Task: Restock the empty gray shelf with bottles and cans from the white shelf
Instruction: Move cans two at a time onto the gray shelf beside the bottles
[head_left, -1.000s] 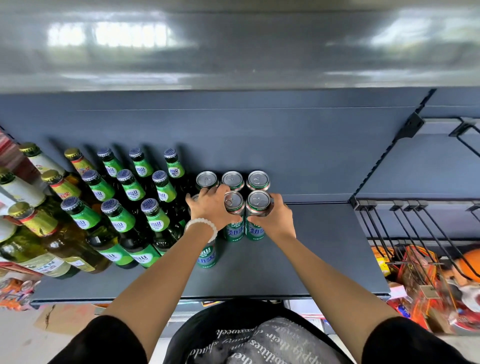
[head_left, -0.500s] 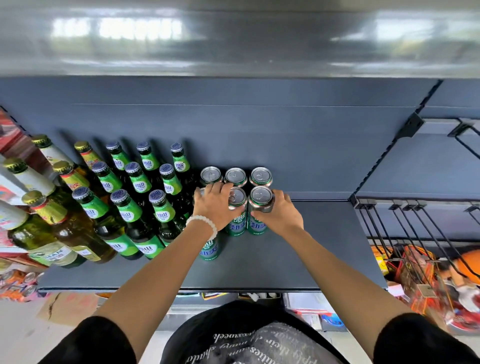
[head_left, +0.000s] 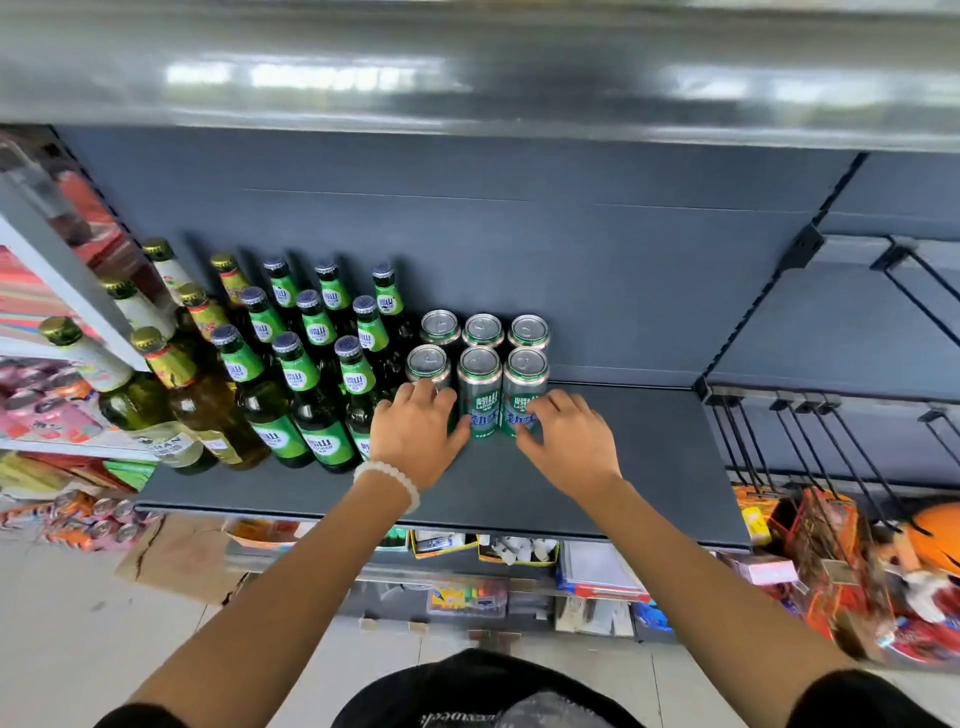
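Six green cans (head_left: 480, 364) stand in two rows of three on the gray shelf (head_left: 623, 467), just right of the green bottles (head_left: 311, 364); my left hand (head_left: 415, 434) rests its loosely spread fingers against the front-left can; my right hand (head_left: 566, 441) touches the front-right can with relaxed, slightly bent fingers, gripping nothing.

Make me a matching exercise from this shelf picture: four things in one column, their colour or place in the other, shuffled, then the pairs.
Things:
1. green-label bottles
2. gold-capped bottles
3. cans
4. beaded bracelet

Descriptions:
A. white, on the left wrist
B. far left end of the gray shelf
C. two rows of three, right of the bottles
D. blue caps, between the other bottles and the cans

Pairs: 1-D, 2-B, 3-C, 4-A
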